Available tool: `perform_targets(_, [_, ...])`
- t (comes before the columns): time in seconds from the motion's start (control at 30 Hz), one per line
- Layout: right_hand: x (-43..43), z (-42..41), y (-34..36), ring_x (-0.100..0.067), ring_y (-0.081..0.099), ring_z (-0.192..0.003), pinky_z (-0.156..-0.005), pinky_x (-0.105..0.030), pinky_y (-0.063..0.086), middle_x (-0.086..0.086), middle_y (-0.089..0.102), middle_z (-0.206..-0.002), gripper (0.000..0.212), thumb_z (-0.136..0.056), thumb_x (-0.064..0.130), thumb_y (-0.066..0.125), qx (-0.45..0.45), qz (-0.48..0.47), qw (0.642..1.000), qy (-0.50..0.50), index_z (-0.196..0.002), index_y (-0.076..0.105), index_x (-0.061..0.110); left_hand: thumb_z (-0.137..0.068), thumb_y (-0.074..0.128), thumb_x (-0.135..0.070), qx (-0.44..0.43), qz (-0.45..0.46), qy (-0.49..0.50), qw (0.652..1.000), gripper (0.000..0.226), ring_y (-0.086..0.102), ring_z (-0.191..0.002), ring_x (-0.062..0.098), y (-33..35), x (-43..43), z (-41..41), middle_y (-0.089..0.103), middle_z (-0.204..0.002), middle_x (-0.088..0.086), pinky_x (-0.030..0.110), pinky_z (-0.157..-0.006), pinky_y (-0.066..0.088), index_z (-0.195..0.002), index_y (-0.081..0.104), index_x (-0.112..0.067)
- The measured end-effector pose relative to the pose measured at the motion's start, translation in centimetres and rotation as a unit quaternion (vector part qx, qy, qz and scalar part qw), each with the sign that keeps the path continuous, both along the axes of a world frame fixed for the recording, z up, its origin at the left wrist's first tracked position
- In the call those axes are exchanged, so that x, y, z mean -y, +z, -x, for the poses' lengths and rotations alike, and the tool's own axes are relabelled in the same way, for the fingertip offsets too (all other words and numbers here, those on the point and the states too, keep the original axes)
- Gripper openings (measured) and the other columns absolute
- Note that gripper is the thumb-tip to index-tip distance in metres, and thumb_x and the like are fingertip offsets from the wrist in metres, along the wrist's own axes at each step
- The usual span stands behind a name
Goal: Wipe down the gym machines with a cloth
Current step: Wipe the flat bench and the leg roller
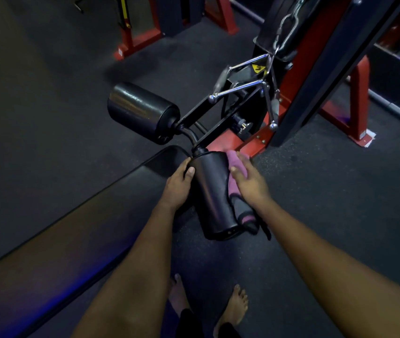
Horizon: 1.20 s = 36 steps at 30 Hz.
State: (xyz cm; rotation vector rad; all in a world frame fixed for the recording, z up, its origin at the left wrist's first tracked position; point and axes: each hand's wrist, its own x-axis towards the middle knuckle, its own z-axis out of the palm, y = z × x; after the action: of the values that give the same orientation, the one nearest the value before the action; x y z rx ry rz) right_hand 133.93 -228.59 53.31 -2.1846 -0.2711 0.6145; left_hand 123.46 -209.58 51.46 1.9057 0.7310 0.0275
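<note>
Note the machine frame (242, 142), red and black, standing on the rubber floor (316, 203) toward the floor's far right. Note the padded seat (72, 228), running from the near left up to the frame's base. Find two black roller pads on the crossbar at the near end of the frame's black arm: far roller pad (140, 112) on the left, near roller pad (211, 191) on the right, angled back toward the bare feet (235, 306). Find the chrome handle (242, 84) hanging from its chain beyond the pads, apart from both grips.

Locate the cloth (236, 164), pink and grey, folded lengthwise against the right flank of the near roller pad, with a loose end trailing past the pad's near end.

Probable hazards:
- Expect rotation of the near roller pad under the wiping stroke, caused by any slackening of the left grip. Likely result: cloth travelling with the vinyl instead of across it.
- Watch for the trailing cloth end snagging or pulling free, caused by a hold on the upper folds only.
- Check the pad's underside, hidden here and easily missed.
- Mind bare toes near the steel base.

Left grip (178, 189): clenched round the inner end of the near roller pad, thumb on top, steadying it.

Right grip (248, 181): closed over the cloth, thumb across the upper fold, pressing it to the pad; holds nothing else.
</note>
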Motion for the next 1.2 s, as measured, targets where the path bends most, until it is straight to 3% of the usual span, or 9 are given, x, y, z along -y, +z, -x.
perform_targets(0.1, [1.8,4.4,1.4,-0.037,0.042,-0.140,-0.105,-0.052,0.044,-0.001,0.024,-0.167,0.058,-0.103,0.050,0.047,0.114,0.091,0.988,0.053,-0.157,0.024,0.051,-0.107,0.040,-0.018,0.046,-0.057,0.016,0.997,0.048,0.027,-0.151,0.019,1.3,1.5,-0.9,0.035,-0.161,0.008,0.035,-0.124,0.019,-0.155,0.037,-0.016])
perform_targets(0.27, [0.3,7.8,2.7,-0.036,0.031,-0.145,-0.096,-0.054,0.052,0.000,0.012,-0.170,0.063,-0.104,0.051,0.042,0.236,0.158,0.953,0.104,-0.159,0.013,0.048,-0.109,0.036,-0.032,0.020,-0.037,0.042,0.998,0.047,0.041,-0.139,0.024,1.5,3.5,-1.2,0.036,-0.156,0.008,0.027,-0.105,0.029,-0.155,0.035,-0.020])
perform_targets(0.37, [-2.7,3.9,2.0,-0.038,0.035,-0.143,-0.097,-0.054,0.050,0.001,0.015,-0.169,0.059,-0.104,0.051,0.040,0.236,0.146,0.956,0.095,-0.158,0.017,0.048,-0.109,0.033,-0.034,0.020,-0.030,0.030,0.999,0.047,0.042,-0.137,0.024,0.8,2.9,-0.9,0.037,-0.155,0.008,0.026,-0.101,0.030,-0.155,0.033,-0.020])
perform_targets(0.53, [-3.8,-1.7,1.5,-0.035,0.047,-0.138,-0.105,-0.047,0.044,0.003,0.029,-0.165,0.055,-0.102,0.052,0.047,0.117,0.044,0.990,0.064,-0.155,0.031,0.050,-0.109,0.032,-0.037,0.028,-0.018,0.021,0.999,0.049,0.042,-0.136,0.023,0.3,2.8,-0.7,0.036,-0.155,0.008,0.027,-0.106,0.031,-0.154,0.032,-0.019])
perform_targets(0.67, [-0.8,6.0,2.7,-0.037,0.033,-0.145,-0.098,-0.054,0.050,0.000,0.014,-0.170,0.063,-0.103,0.052,0.041,0.233,0.147,0.955,0.112,-0.159,0.013,0.049,-0.099,0.031,-0.062,0.033,0.022,0.014,0.999,0.060,0.048,-0.133,0.020,-1.1,1.7,0.0,0.046,-0.148,0.003,0.050,-0.113,0.039,-0.149,0.035,-0.029])
perform_targets(0.77, [-1.4,6.4,2.6,-0.038,0.030,-0.145,-0.096,-0.053,0.051,-0.001,0.015,-0.169,0.062,-0.104,0.051,0.041,0.264,0.175,0.943,0.105,-0.160,0.014,0.047,-0.096,0.029,-0.066,0.026,0.033,0.021,0.999,0.061,0.048,-0.133,0.018,-1.5,1.6,0.0,0.046,-0.148,0.001,0.051,-0.113,0.039,-0.147,0.034,-0.033])
perform_targets(0.97, [-4.6,-4.2,-0.3,-0.032,0.046,-0.141,-0.113,-0.042,0.038,-0.004,0.042,-0.159,0.055,-0.102,0.051,0.049,0.047,0.010,0.998,0.039,-0.155,0.039,0.039,-0.098,0.028,-0.062,0.027,0.023,0.027,0.999,0.052,0.040,-0.138,0.024,-0.5,2.0,-0.1,0.044,-0.147,-0.003,0.054,-0.114,0.034,-0.144,0.033,-0.038])
perform_targets(1.03, [-3.0,-2.1,0.1,-0.032,0.046,-0.140,-0.110,-0.043,0.040,-0.002,0.038,-0.162,0.054,-0.103,0.049,0.049,0.068,0.016,0.997,0.016,-0.156,0.038,0.039,-0.096,0.027,-0.065,0.030,0.018,0.025,0.999,0.052,0.040,-0.137,0.027,-0.6,1.9,-0.2,0.046,-0.146,-0.003,0.055,-0.114,0.034,-0.142,0.033,-0.041])
perform_targets(1.2, [-0.3,8.4,3.0,-0.038,0.040,-0.139,-0.097,-0.051,0.051,-0.007,0.017,-0.168,0.063,-0.103,0.051,0.039,0.226,0.194,0.954,0.044,-0.161,0.014,0.044,-0.096,0.027,-0.065,0.018,0.029,0.032,0.999,0.052,0.047,-0.131,0.022,-1.2,1.8,-0.1,0.048,-0.144,0.000,0.052,-0.111,0.039,-0.142,0.032,-0.044])
